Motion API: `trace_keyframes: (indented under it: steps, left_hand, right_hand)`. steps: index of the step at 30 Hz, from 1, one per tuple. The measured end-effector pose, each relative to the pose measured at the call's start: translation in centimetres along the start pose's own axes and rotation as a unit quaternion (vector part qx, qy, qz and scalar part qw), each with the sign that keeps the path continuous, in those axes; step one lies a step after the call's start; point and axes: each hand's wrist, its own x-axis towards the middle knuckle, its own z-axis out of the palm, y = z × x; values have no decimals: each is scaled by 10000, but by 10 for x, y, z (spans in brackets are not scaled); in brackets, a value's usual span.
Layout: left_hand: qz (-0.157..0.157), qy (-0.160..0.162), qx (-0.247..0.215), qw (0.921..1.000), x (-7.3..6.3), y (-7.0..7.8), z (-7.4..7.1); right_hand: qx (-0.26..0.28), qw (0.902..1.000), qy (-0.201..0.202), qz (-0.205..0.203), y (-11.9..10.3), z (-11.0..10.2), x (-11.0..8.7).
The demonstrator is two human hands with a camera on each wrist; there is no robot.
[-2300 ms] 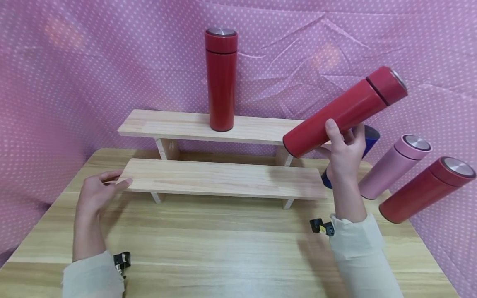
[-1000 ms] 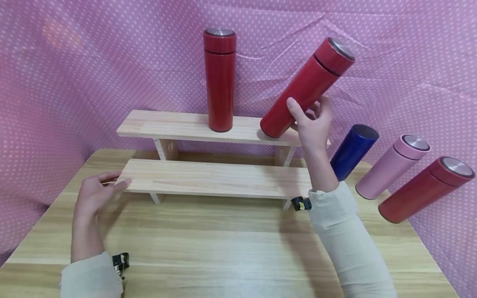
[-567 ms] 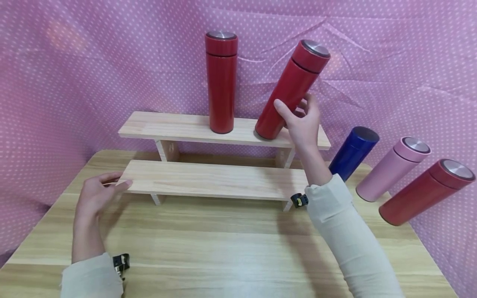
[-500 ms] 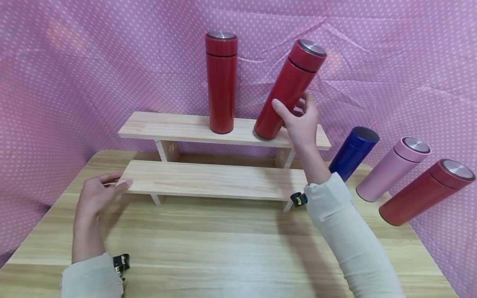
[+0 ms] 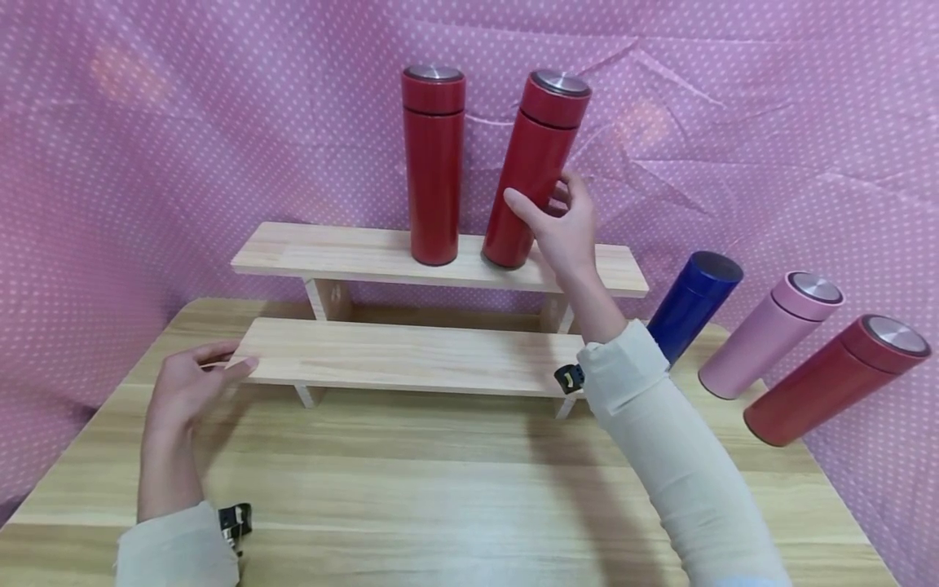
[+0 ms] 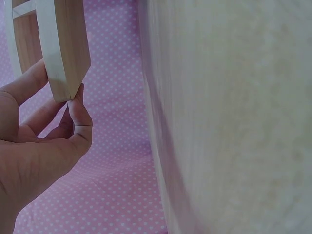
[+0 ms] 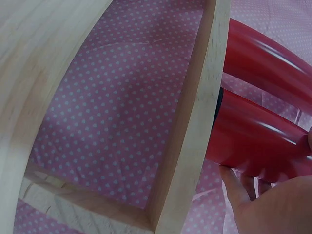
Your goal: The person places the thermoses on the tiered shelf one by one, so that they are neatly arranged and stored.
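Note:
My right hand [image 5: 568,232] grips a red thermos bottle [image 5: 531,155] around its lower half. The bottle leans slightly to the right, its base at the top of the upper wooden shelf [image 5: 323,251]. To its left, a second red thermos [image 5: 434,175] stands upright on that shelf, with a narrow gap between the two. In the right wrist view, the held bottle's dark bottom rim [image 7: 218,105] shows right at the board's edge. My left hand [image 5: 183,387] pinches the left end of the lower wooden shelf [image 5: 411,355]; the left wrist view shows thumb and fingers about the board's end [image 6: 61,83].
On the right of the wooden table [image 5: 411,505] are a blue thermos [image 5: 689,306], partly behind the right sleeve, a pink thermos [image 5: 766,338] and another red thermos [image 5: 832,383]. A pink dotted cloth [image 5: 220,122] hangs behind and at the sides.
My right hand has carried the red thermos leftward from the right side to the upper shelf and turned it from strongly tilted to nearly upright. My left hand stays at the lower shelf's end.

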Motion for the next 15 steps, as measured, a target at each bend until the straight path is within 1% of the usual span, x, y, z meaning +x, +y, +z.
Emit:
trace_keyframes:
  steps: [3, 5, 9, 15]
  left_hand:
    - [4, 34, 65, 10000, -2, 0, 0]
    - [-11, 63, 95, 9999, -5, 0, 1]
    - [-73, 81, 105, 9999, -13, 1, 2]
    - [-44, 148, 20, 9999, -22, 1, 2]
  right_hand:
    - [-89, 9999, -89, -8, -1, 5, 2]
    - [-127, 9998, -153, 6, -2, 7, 1]
    - [-69, 9996, -270, 15, -4, 9, 0]
    - [7, 9994, -345, 32, -4, 10, -3]
